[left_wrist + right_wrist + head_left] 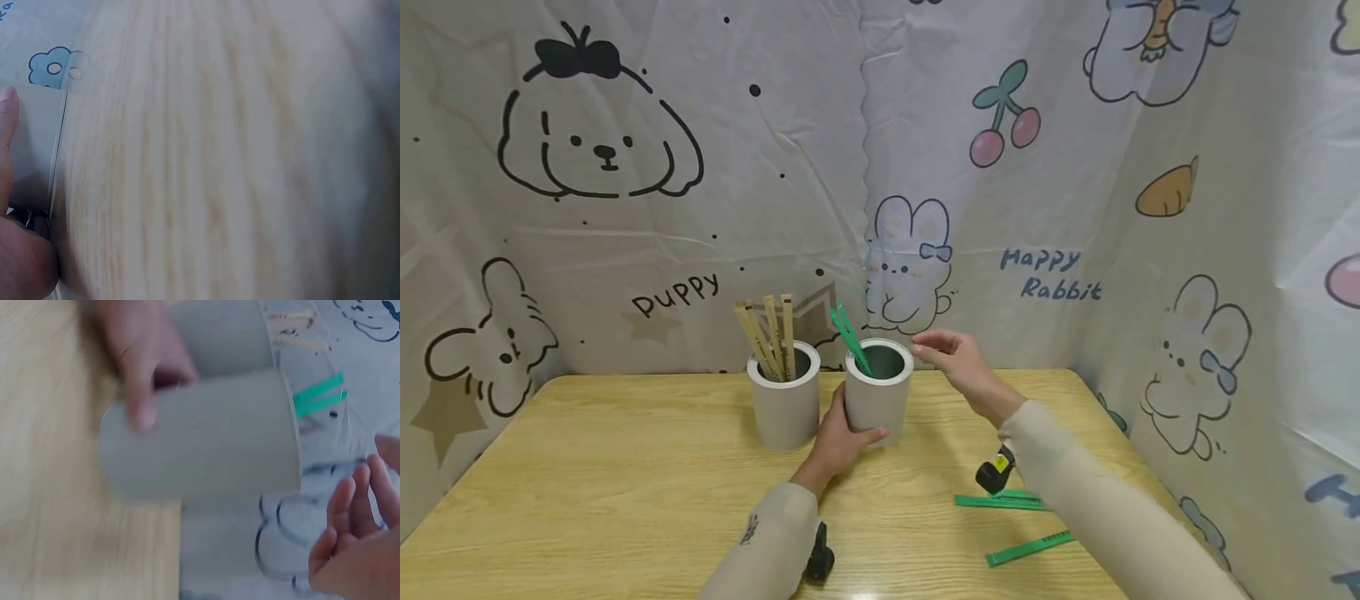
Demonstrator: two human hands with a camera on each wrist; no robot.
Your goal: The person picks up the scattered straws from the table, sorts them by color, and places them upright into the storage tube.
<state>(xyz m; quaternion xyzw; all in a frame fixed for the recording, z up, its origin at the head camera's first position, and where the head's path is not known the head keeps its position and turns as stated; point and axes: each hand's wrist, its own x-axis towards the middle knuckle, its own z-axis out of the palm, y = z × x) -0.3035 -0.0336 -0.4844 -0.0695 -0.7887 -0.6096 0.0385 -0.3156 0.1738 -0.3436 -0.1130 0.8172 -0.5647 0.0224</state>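
My left hand (837, 439) grips the lower side of a white cylindrical pot (877, 408), its thumb across the front. Two thin green strips (852, 340) stand in that pot, leaning left. Just right of the rim, my right hand (961, 371) is raised with fingers loosely bent; in the right wrist view this hand (359, 540) holds nothing. A second white pot (785, 418) on the left contains several tan strips (770, 342) with dark printing. Only part of the left hand (25, 253) shows at the edge of the left wrist view.
More green strips (992, 502) lie on the wooden table (647, 475) below the right forearm. One green strip (1026, 550) lies closer to the front, partly hidden by the sleeve. A cloth with cartoon prints (805, 192) hangs behind the table and along its sides.
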